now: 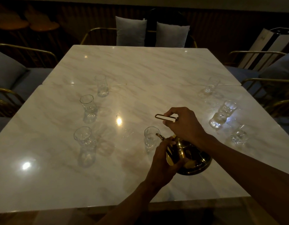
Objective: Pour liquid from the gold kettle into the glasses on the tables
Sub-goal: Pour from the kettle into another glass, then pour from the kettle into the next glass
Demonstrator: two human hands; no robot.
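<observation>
A: Glasses first, from the left. Three stand in a row on the near table (43, 184): a far glass (101, 86), a middle glass (88, 109) and a near glass (84, 140). Whether they hold liquid, I can't tell in this light.

B: And the one by the kettle?

A: The centre glass (151, 138) stands just off the spout (160, 136), which curves toward its rim. No stream shows, so I judge the pour is about to start.

B: How is the kettle (194, 163) held?

A: The left hand (163, 158) is curled around its neck and side, fingers pressed on the metal. The right hand (184, 124) pinches the handle (166, 118) from above. The base looks to be on or barely off the table; I can't say which.

B: So, how to do it well?

A: Bring the spout tip over the rim before tipping. Tip slowly from the handle, and let the left hand steady the body. The marble is glossy and the glass tall, so a nudge could tip it.

B: Then the right side?

A: Three right glasses (223, 114) wait there, well apart from the kettle.
</observation>
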